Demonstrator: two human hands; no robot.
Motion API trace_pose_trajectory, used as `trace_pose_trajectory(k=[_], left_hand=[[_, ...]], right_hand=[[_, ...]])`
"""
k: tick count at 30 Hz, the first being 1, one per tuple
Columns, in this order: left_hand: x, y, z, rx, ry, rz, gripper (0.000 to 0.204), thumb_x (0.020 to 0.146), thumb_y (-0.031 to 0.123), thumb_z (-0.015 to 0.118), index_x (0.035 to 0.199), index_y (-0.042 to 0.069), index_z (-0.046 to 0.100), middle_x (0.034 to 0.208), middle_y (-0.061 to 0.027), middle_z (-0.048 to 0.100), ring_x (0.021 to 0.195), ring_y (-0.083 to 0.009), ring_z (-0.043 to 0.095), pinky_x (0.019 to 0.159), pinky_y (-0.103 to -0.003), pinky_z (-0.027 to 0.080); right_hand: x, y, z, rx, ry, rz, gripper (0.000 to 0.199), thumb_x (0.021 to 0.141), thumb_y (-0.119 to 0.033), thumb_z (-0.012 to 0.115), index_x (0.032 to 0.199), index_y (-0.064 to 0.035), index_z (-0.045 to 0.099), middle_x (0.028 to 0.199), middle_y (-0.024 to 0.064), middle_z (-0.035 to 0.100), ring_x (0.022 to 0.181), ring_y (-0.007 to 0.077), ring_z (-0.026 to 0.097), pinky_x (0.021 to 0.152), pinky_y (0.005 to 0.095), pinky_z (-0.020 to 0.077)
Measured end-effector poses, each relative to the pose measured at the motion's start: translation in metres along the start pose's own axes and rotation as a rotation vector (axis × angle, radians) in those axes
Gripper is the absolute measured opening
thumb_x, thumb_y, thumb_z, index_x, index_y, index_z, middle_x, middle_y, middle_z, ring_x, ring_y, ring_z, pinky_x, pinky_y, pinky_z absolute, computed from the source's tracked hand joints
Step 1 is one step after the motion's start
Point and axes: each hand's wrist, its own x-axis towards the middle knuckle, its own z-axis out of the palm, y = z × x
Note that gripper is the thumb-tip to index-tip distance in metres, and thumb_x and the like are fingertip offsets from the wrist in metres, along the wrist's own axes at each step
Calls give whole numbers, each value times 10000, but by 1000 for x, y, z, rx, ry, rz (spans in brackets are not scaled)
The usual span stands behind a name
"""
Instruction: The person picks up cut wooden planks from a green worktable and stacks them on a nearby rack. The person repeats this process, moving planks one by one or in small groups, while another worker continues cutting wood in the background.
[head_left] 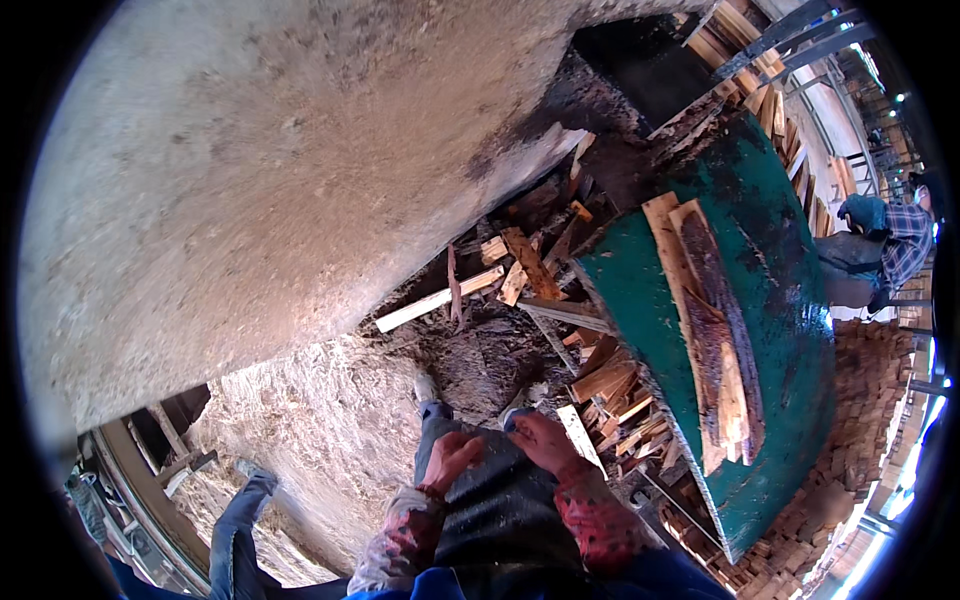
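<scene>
My left hand (455, 461) hangs in front of my dark apron (497, 505), its fingers loosely curled with nothing visible in them. Beside it, a little to the right, my right hand (546, 443) holds nothing I can see; its fingers reach forward with a gap to the thumb. Both forearms wear red-patterned sleeves. Right of my hands stands a green board-like surface (640, 290), worn and stained. Several rough wood slabs with bark (690, 320) lie across it, apart from my hands.
A broad, dusty beige surface (250, 180) fills the upper left. Wood offcuts (440, 300) lie ahead, and more scraps (620, 400) are heaped under the green surface's edge. Sawdust covers the floor (300, 420). Another person (895, 245) stands far right; another person's leg (238, 530) shows lower left.
</scene>
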Motion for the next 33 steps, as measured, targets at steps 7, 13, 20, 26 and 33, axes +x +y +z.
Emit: trace_pose_trajectory(k=[7,13,20,26,33], left_hand=[[30,-46,-28,-38,164,-5,271,904,238,661,880,-27,610,728,-71,644,652,-135,603,604,-282,494],[79,-89,-24,-73,184,-65,277,901,246,675,905,-24,613,738,-56,644,662,-116,591,619,-257,480],[154,-117,-41,-39,109,-84,339,893,279,689,980,-40,615,827,-103,685,746,-140,654,664,-263,525],[213,-123,-53,-119,213,-83,311,887,210,680,1024,-60,607,825,-130,687,787,-184,676,698,-293,546],[252,-142,-68,-127,176,-150,276,898,161,657,1047,-64,598,867,-145,692,820,-188,678,724,-302,548]], right_hand=[[164,107,59,-321,70,-140,392,786,-257,735,1080,-27,617,955,161,620,897,338,621,758,422,508],[286,170,40,-657,153,-71,458,739,-288,751,1082,-22,606,1046,218,554,1012,372,549,853,470,461],[374,235,41,-899,382,-25,282,730,-205,684,946,-25,666,1127,227,525,1102,420,464,902,525,400],[427,261,55,-1049,269,521,437,750,-327,701,1140,-143,634,1270,153,498,1195,375,444,951,596,345],[455,295,33,-897,230,875,392,818,-259,639,1197,-161,618,1199,117,612,1143,331,581,933,615,379]])
